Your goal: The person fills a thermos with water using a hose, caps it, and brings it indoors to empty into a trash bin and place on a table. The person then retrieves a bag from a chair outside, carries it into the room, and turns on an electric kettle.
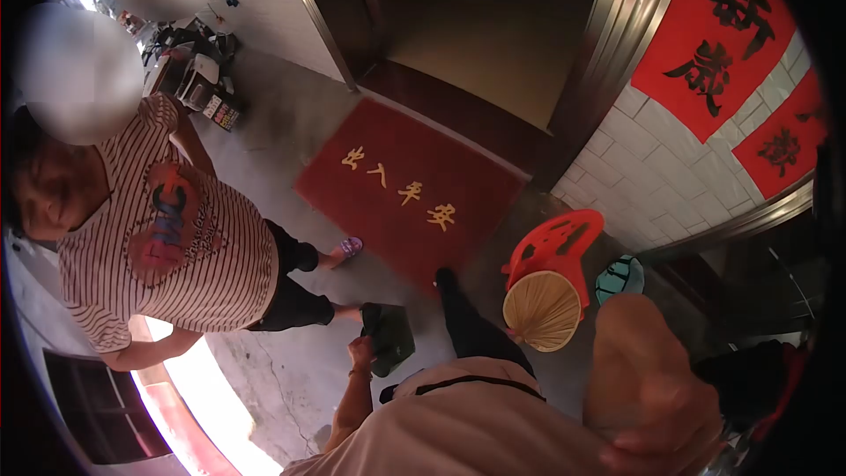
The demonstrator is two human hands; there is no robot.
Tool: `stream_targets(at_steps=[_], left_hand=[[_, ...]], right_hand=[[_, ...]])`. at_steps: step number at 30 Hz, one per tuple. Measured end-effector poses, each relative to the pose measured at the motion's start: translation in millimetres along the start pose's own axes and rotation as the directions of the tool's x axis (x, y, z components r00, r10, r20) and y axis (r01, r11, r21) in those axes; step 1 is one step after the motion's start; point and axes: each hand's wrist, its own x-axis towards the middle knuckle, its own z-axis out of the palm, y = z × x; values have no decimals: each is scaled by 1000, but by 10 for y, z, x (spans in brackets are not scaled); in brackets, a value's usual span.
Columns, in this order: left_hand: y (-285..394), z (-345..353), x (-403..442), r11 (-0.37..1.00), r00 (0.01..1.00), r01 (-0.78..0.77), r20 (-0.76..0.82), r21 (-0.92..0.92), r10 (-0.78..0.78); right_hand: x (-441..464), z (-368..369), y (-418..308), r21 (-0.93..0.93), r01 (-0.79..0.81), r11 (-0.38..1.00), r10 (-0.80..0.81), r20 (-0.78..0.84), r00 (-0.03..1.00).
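My left hand (359, 354) is low in front of me, its fingers closed on the edge of a dark green bag-like item (388, 338). A thin band circles that wrist. My right hand (665, 419) is raised close to the camera at the lower right, with its fingers curled in. Anything inside that hand is hidden. Beyond it, a round woven fan (543, 310) rests on a red plastic stool or chair (557, 242). A light blue item with dark lines (619, 279) is on the floor beside the stool.
Another person in a striped shirt (189, 238) stands at the left. A red doormat with yellow characters (410, 185) lies before an open doorway (480, 26). Red paper banners (709, 40) hang on the white tiled wall (630, 154). A scooter (198, 75) is parked farther back.
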Motion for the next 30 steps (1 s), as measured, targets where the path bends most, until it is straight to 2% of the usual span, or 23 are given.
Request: stream_targets(at_steps=[1,2,3,5,6,7,13,15,17,19,21,23,26,29,30], left_hand=[[337,71,118,987,990,144,9,-75,-144],[584,124,251,974,997,62,52,-216,-52],[860,146,430,978,998,50,52,-205,-41],[1345,259,747,990,994,94,-49,-106,-100],[1624,326,912,992,997,57,-53,-115,-63],[1865,368,993,985,996,84,33,-152,-80],[2762,828,2028,991,992,98,91,-89,-90],[2926,1004,2678,989,988,124,100,-80,-116],[3238,1151,3212,958,948,286,151,-11,-281],[3568,1299,3612,970,963,230,161,-77,-216],[4238,1581,3884,975,976,214,20,54,-216],[4787,1885,4206,980,979,197,47,29,-199],[5677,2282,4663,978,991,114,48,174,-124],[6625,2771,4825,961,992,29,108,276,-61],[6728,2935,5011,969,988,18,143,248,-55]], right_hand=[[-76,-114,304,-24,1,1000,-1,-5,1000],[-85,-201,610,-53,7,999,-8,-22,1000],[-70,-262,922,-84,10,996,-13,-34,999],[-54,-422,1434,-104,20,994,-24,-40,999],[-52,-475,1687,-114,24,993,-29,-43,999],[-38,-534,1949,-130,27,991,-33,-47,998],[-221,-898,3121,-207,61,976,-77,-72,994],[-365,-1068,3557,-196,61,979,-74,-56,996],[-509,-1251,4054,-177,43,983,-51,-37,998],[-615,-1444,4627,-171,51,984,-53,-5,999],[-620,-1691,5226,-168,78,983,-70,54,996],[-650,-1940,5698,-137,11,990,-1,73,997],[-769,-2333,6190,-249,-33,968,58,94,994],[-919,-2688,6603,-386,5,922,-13,-19,1000],[-956,-2839,6725,-343,-42,938,27,-50,998]])
